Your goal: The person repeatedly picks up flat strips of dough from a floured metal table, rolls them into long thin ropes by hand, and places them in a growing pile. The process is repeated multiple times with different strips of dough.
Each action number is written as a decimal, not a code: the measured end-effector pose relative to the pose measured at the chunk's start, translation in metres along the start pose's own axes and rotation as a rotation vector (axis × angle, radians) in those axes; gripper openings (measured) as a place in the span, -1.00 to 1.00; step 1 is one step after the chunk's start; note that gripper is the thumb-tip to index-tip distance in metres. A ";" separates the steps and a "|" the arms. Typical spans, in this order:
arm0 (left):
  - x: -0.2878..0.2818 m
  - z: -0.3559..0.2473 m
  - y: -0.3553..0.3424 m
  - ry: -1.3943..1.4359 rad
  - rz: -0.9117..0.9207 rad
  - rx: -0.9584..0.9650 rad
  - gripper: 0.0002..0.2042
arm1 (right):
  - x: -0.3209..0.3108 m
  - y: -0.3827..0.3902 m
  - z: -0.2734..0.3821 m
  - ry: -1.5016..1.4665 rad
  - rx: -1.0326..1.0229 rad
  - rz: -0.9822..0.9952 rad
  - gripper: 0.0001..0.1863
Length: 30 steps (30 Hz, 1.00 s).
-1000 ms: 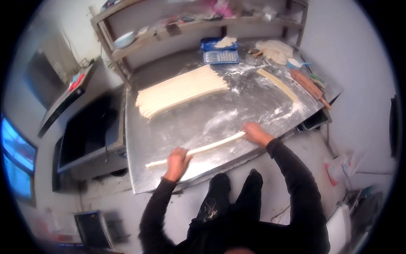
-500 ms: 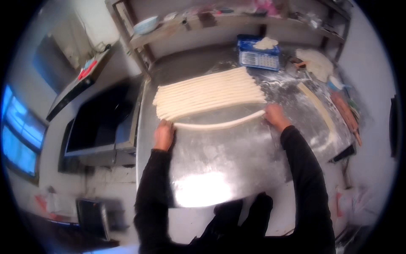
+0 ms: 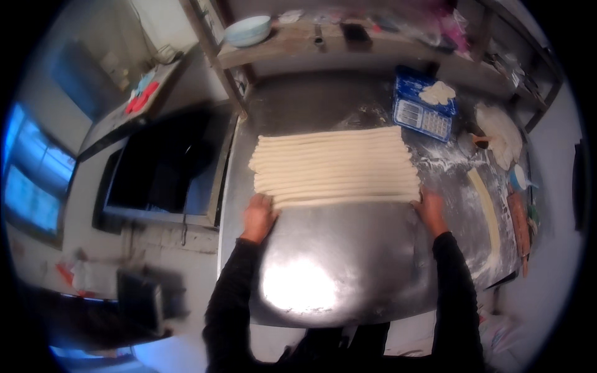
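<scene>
Many long, pale dough ropes (image 3: 333, 161) lie side by side on the metal table, forming a broad rectangular sheet. The nearest dough rope (image 3: 342, 202) lies straight along the front edge of this row, against its neighbour. At its left end my left hand (image 3: 259, 217) is closed, the fingertips curled over the dough. My right hand (image 3: 431, 212) pinches the other end the same way. The fingertips of both hands are partly hidden by the dough and the hands themselves.
A blue scale (image 3: 423, 118) holding a dough piece (image 3: 438, 93) stands behind the row. On the floury right side lie a flat dough strip (image 3: 486, 214), a rolling pin (image 3: 518, 224) and a pale cloth-like heap (image 3: 499, 133). A shelf (image 3: 286, 50) with a bowl (image 3: 247, 31) spans the back.
The nearest dough rope, held apart and sagging between my hands before, now lies straight against the row. Both hands have come in with it. The whole view has shifted.
</scene>
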<state>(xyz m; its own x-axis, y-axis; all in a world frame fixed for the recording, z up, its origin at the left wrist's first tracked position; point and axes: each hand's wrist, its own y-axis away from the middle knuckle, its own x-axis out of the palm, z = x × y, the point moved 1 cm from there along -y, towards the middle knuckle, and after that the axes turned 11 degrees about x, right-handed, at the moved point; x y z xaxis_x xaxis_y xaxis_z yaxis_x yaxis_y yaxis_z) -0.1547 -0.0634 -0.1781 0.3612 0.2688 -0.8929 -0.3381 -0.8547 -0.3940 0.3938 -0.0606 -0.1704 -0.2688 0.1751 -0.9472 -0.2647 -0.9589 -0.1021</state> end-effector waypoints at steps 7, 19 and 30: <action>-0.015 0.026 -0.003 0.048 0.049 0.062 -0.48 | 0.009 -0.009 -0.009 0.001 -0.025 0.126 -0.35; 0.024 -0.027 -0.048 0.005 0.173 0.229 0.04 | 0.009 -0.011 -0.013 0.061 -0.025 0.179 -0.15; 0.113 -0.160 -0.120 0.039 0.169 0.287 0.12 | 0.052 0.001 0.096 0.081 -0.436 -0.008 -0.01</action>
<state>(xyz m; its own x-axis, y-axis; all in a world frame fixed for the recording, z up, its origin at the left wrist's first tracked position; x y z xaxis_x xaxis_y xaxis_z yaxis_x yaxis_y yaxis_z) 0.0654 -0.0014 -0.1969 0.3106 0.1119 -0.9439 -0.6250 -0.7241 -0.2916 0.2902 -0.0314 -0.1903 -0.1906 0.1810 -0.9648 0.1534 -0.9653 -0.2114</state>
